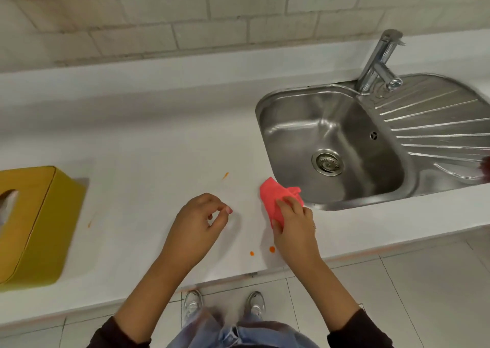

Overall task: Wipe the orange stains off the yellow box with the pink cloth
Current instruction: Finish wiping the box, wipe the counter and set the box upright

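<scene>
Here, right hand [294,223] pinches crumpled pink cloth [277,202] beside steel sink [267,109].

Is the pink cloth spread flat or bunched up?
Bunched up: the pink cloth is crumpled in the right hand beside the sink.

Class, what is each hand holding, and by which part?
The right hand grips the pink cloth at its near end. The left hand holds nothing.

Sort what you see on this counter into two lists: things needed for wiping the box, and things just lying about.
Needed for the job:
pink cloth, held in the right hand
yellow box
left hand, empty

Just there:
sink
tap
orange spots on the counter
</scene>
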`<action>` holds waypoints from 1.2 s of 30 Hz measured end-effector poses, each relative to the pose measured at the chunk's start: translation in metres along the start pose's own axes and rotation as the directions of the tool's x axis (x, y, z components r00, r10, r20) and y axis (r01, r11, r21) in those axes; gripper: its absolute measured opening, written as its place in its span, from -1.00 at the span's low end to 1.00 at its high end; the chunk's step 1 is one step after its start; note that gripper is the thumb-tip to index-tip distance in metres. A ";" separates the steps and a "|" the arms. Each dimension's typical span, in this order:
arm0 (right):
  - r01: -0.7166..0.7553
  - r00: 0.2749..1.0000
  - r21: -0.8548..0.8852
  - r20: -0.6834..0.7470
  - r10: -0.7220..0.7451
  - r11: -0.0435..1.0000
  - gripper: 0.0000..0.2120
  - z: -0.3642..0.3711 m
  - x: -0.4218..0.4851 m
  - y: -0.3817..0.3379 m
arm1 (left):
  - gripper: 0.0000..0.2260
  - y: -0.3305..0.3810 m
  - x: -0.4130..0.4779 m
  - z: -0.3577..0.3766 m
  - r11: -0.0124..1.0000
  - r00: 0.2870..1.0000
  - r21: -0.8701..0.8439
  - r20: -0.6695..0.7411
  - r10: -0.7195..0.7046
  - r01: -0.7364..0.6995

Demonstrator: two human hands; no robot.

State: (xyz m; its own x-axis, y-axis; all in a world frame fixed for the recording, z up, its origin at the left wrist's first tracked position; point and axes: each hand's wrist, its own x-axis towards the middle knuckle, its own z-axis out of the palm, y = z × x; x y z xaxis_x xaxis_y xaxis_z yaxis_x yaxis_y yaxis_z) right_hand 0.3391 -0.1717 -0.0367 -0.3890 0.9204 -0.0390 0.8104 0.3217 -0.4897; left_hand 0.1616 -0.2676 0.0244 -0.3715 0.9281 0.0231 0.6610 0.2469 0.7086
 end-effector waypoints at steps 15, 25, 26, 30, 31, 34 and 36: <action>0.435 0.897 0.103 0.034 -0.440 0.895 -0.69 0.041 -0.001 -0.155 | -0.85 -0.090 -0.066 -0.123 0.987 0.897 -0.009 -0.415 -0.152 0.163; 0.541 0.820 0.167 0.110 -0.561 0.824 -0.69 0.105 0.002 -0.298 | -0.87 -0.195 -0.110 -0.232 0.964 0.788 -0.103 -0.558 -0.259 0.244; 0.532 0.824 0.182 0.115 -0.555 0.827 -0.69 0.112 0.003 -0.307 | -0.87 -0.205 -0.112 -0.238 0.963 0.785 -0.099 -0.563 -0.261 0.249; 0.468 0.848 0.282 0.126 -0.516 0.838 -0.66 0.138 0.011 -0.346 | -0.90 -0.243 -0.123 -0.263 0.951 0.791 -0.115 -0.532 -0.302 0.285; 0.452 0.853 0.308 0.125 -0.507 0.837 -0.65 0.143 0.013 -0.354 | -0.92 -0.250 -0.126 -0.267 0.949 0.800 -0.116 -0.513 -0.311 0.294; 0.425 0.864 0.368 0.107 -0.492 0.827 -0.56 0.154 0.021 -0.370 | -0.76 -0.264 -0.132 -0.275 0.940 0.837 -0.133 -0.429 -0.341 0.315; 0.397 0.873 0.412 0.107 -0.477 0.820 -0.52 0.160 0.026 -0.377 | -0.52 -0.270 -0.135 -0.277 0.924 0.869 -0.176 -0.317 -0.379 0.339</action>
State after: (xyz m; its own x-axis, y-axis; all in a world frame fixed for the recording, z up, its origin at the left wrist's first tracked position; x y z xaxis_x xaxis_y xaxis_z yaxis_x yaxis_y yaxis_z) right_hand -0.0466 -0.3048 0.0081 -0.7726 0.6259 0.1062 0.3293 0.5382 -0.7758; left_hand -0.1477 -0.5365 0.0251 -0.7803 0.6249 -0.0245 0.3707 0.4936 0.7868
